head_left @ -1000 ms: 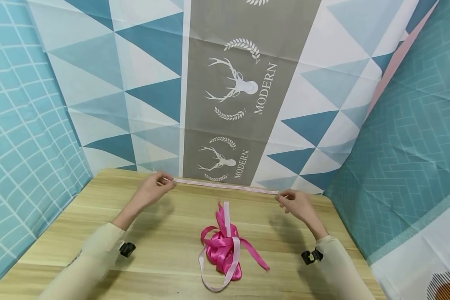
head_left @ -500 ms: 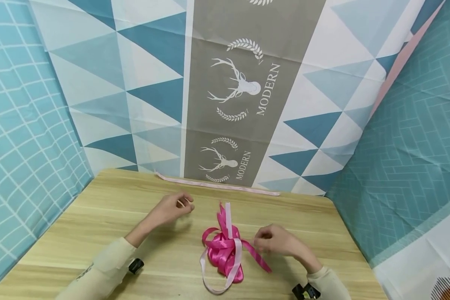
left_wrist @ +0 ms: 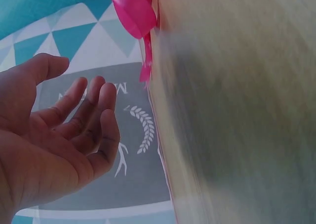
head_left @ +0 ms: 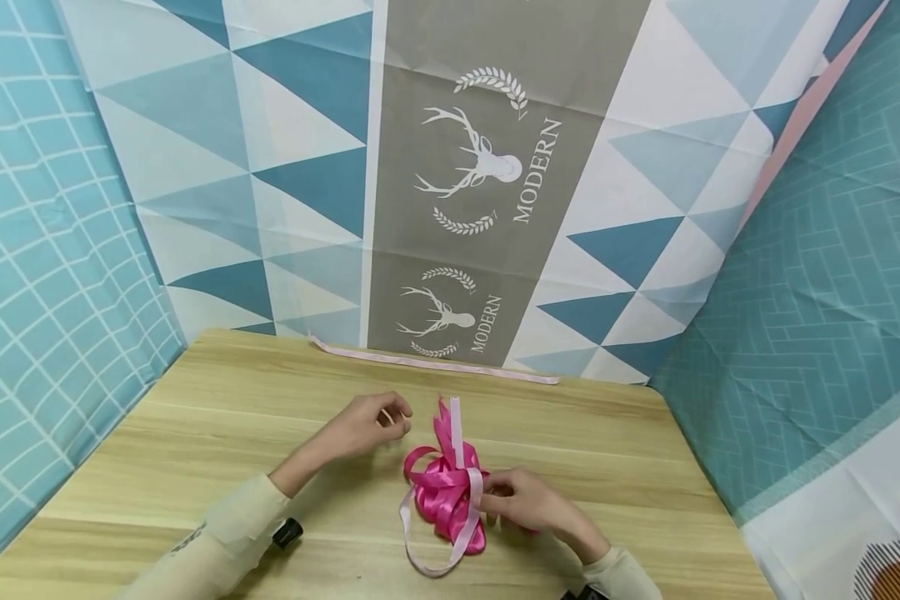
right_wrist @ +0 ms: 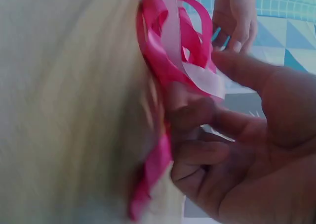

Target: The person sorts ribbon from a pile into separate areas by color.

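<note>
A bundle of hot-pink satin ribbon (head_left: 442, 504) lies on the table, with a pale pink ribbon (head_left: 473, 508) looped around and over it. At the bundle's right side is my right hand (head_left: 528, 504), its fingertips at the pale ribbon. In the right wrist view the thumb (right_wrist: 247, 68) and bent fingers (right_wrist: 192, 112) stand apart on either side of the ribbon folds. My left hand (head_left: 371, 425) hovers to the left of the bundle, fingers loosely curled and holding nothing; the left wrist view shows its bare palm (left_wrist: 54, 150).
Along the table's back edge lies a thin pale pink ribbon strip (head_left: 435, 364), its left end turned up. The wood-grain table (head_left: 195, 450) meets a patterned cloth (head_left: 307, 208) behind it. Tiled-print and teal sheets (head_left: 817, 333) hang at the sides.
Both hands let go of the pale strip's ends at the back edge and came forward. The right hand moved left to the ribbon bundle; the left hand moved right, near it.
</note>
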Demonstrator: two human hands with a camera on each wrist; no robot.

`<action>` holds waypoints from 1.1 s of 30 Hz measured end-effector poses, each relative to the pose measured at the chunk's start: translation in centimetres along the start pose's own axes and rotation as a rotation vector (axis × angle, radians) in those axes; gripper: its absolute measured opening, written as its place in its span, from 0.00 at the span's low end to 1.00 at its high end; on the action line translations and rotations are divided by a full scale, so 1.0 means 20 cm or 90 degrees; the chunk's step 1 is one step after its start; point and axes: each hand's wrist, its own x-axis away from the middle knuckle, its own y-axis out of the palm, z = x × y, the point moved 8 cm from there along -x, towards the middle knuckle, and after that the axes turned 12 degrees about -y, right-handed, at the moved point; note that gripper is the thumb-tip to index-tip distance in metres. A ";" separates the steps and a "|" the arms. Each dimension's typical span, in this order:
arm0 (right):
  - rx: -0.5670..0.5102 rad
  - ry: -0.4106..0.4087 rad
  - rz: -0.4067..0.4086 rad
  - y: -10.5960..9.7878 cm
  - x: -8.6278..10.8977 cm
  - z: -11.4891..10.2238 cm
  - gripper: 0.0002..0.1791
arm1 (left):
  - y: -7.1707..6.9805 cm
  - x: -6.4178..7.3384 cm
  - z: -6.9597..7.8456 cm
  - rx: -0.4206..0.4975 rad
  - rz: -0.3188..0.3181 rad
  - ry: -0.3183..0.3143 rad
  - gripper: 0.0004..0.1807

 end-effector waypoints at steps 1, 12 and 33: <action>-0.006 -0.011 0.003 0.01 -0.01 0.00 0.10 | 0.01 0.00 0.00 0.001 -0.004 0.003 0.07; -0.060 -0.112 0.051 -0.11 -0.04 -0.21 0.08 | 0.15 -0.06 0.15 0.044 -0.076 0.032 0.12; 0.051 -0.162 0.016 -0.29 0.02 -0.47 0.09 | 0.35 -0.06 0.28 0.229 -0.296 0.022 0.18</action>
